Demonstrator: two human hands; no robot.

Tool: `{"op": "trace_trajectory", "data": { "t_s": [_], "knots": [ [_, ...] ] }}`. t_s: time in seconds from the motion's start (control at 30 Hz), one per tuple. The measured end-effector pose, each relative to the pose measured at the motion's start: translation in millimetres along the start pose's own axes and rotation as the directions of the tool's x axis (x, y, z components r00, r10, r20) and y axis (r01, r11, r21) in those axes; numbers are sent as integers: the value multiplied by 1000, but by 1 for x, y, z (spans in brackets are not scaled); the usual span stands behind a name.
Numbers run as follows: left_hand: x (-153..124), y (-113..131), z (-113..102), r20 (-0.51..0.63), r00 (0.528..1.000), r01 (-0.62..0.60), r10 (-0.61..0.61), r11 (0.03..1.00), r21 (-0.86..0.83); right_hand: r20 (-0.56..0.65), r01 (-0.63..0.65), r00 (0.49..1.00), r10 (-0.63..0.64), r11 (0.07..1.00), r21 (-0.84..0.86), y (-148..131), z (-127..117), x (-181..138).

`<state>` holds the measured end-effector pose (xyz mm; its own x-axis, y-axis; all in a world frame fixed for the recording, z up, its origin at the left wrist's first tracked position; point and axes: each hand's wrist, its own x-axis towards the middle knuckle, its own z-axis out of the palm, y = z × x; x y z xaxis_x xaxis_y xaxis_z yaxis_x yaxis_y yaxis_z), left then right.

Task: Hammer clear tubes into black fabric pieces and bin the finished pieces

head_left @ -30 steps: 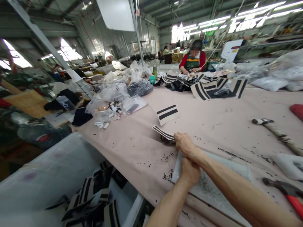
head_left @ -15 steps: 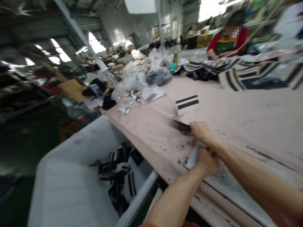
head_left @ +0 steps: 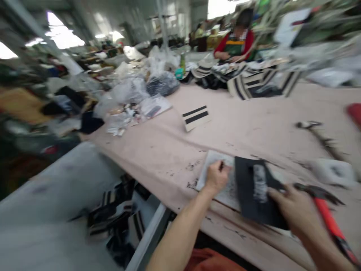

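My left hand [head_left: 216, 177] is closed in a fist around a thin dark tool whose tip sticks up, resting on a pale worn cutting pad [head_left: 214, 159] on the table. To its right my right hand [head_left: 293, 207] holds the near edge of a dark fabric piece [head_left: 251, 192] with a blurred light patch, lying flat over the pad. A striped black-and-cream piece [head_left: 196, 116] lies farther out on the pink-beige table [head_left: 158, 150]. The view is smeared by motion.
A hammer with a red handle [head_left: 327, 210] lies beside my right hand, another hammer [head_left: 316, 131] farther right. A white bin [head_left: 56, 210] with striped pieces stands at the lower left. Plastic bags [head_left: 132, 98] pile at the left. A person in red [head_left: 235, 41] works at the far end.
My right hand has pulled back from the striped strip out on the table and now holds a dark fabric piece on the pad. My left hand stayed fisted at the pad's edge. The camera swung.
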<state>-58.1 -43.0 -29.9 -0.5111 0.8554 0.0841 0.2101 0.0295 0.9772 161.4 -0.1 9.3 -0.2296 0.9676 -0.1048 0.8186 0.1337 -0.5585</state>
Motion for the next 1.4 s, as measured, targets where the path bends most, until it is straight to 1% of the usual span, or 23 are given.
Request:
{"op": "trace_trajectory", "data": {
  "t_s": [0.07, 0.1, 0.13, 0.2, 0.27, 0.3, 0.33, 0.4, 0.47, 0.5, 0.57, 0.67, 0.77, 0.83, 0.9, 1.03, 1.17, 1.4],
  "knots": [
    [3, -5, -3, 15, 1000, 0, 0, 999, 32, -24, -152, 988, 151, 988, -27, 9, 5, -31],
    [5, -9, -4, 28, 1000, 7, -8, 999, 39, -61, -157, 987, 151, 980, -119, 7, 10, -42],
    [8, -12, -5, 41, 999, 6, -8, 999, 44, -73, -166, 985, 154, 961, -223, 2, 13, -49],
    [9, -16, -7, 40, 999, 4, -7, 998, 68, -67, -161, 987, 147, 919, -359, -10, 15, -56],
    [9, -17, -10, 36, 999, 20, -23, 997, 77, -81, -144, 989, 122, 907, -396, -19, 11, -59],
    [9, -17, -11, 36, 999, 38, -41, 997, 70, -106, -116, 991, 83, 922, -370, -19, 9, -58],
    [9, -16, -12, 40, 997, 59, -62, 997, 52, -140, -62, 990, 18, 947, -314, -18, 8, -57],
    [12, -14, -9, 58, 993, 104, -103, 994, -20, -215, 124, 965, -154, 981, -148, -11, 12, -51],
    [17, -7, -2, 88, 990, 116, -107, 987, -108, -267, 324, 911, -313, 946, -4, -3, 24, -43],
    [19, -3, 4, 105, 990, 105, -91, 984, -142, -268, 394, 888, -373, 918, 29, 0, 31, -39],
    [24, 8, 18, 146, 988, 75, -49, 982, -172, -239, 456, 866, -439, 890, 20, 2, 45, -33],
    [32, 18, 39, 199, 979, 76, -37, 979, -191, -206, 428, 876, -436, 900, -87, -1, 56, -29],
    [39, 16, 48, 249, 967, 116, -58, 968, -224, -190, 407, 884, -428, 902, -142, -5, 55, -30],
    [41, 11, 48, 296, 954, 125, -54, 966, -226, -177, 407, 887, -426, 904, -133, -6, 52, -30],
    [40, 7, 45, 336, 941, 109, -34, 972, -209, -177, 402, 892, -417, 909, -112, -6, 52, -30],
    [35, 8, 41, 387, 922, 68, -10, 988, -137, -186, 395, 896, -404, 915, -85, -5, 53, -29],
    [33, 11, 42, 406, 914, 20, 7, 998, -61, -193, 396, 894, -404, 915, -83, -6, 53, -30],
    [35, 10, 44, 420, 907, -12, 27, 999, -37, -194, 396, 895, -401, 916, -67, -3, 53, -26]
  ]
}}
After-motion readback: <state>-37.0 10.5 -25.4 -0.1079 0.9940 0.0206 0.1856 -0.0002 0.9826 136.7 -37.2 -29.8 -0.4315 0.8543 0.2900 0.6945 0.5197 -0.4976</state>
